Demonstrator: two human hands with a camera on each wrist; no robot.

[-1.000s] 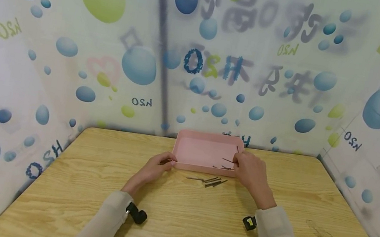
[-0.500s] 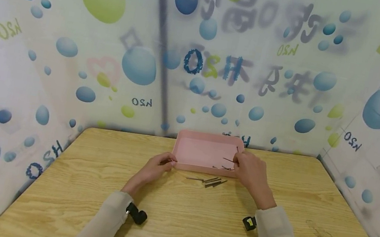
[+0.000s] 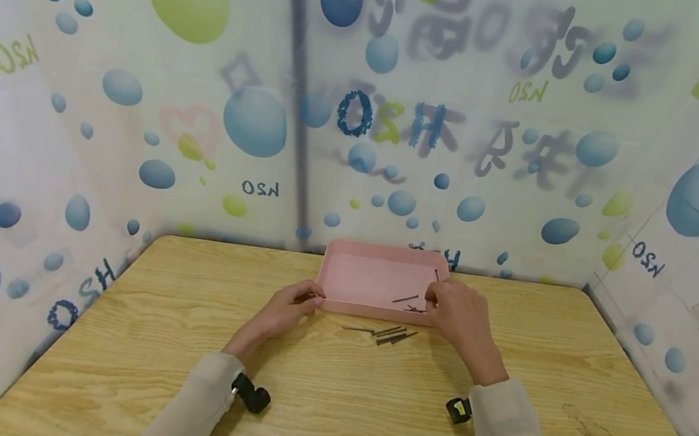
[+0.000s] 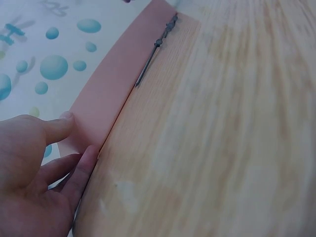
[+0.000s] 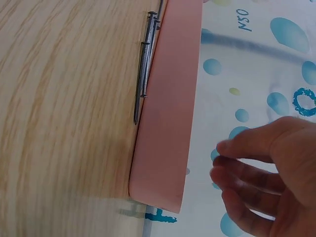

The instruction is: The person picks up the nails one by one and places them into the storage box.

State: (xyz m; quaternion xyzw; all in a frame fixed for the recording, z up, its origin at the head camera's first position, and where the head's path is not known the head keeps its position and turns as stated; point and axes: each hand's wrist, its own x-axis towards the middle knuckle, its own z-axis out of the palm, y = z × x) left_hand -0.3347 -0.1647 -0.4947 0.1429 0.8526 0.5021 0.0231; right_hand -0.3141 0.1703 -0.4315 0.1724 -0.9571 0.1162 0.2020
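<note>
My left hand [image 3: 287, 306] pinches the near left corner of a shallow pink tray [image 3: 334, 306]. In the left wrist view, the thumb lies against the tray's wall [image 4: 116, 74] and the fingers sit low at its base. Over the tray's right end hovers my right hand [image 3: 461, 315], its fingers loosely bent. The right wrist view shows nothing between that thumb and the fingertips. A nail [image 3: 405, 299] lies inside the tray just left of the right hand, near a few crossed nails [image 3: 415, 309]. Another nail [image 3: 438, 275] shows at the tray's far right.
Several loose nails [image 3: 395, 335] lie on the wooden table [image 3: 346, 403] along the tray's near side. Behind the tray rises a patterned curtain [image 3: 255, 117] at the table's back edge. Similar sheets hang on both sides.
The nail that stuck out from my right fingers has been let go and now lies in the tray. The right fingers shifted slightly left; my left hand has not moved.
</note>
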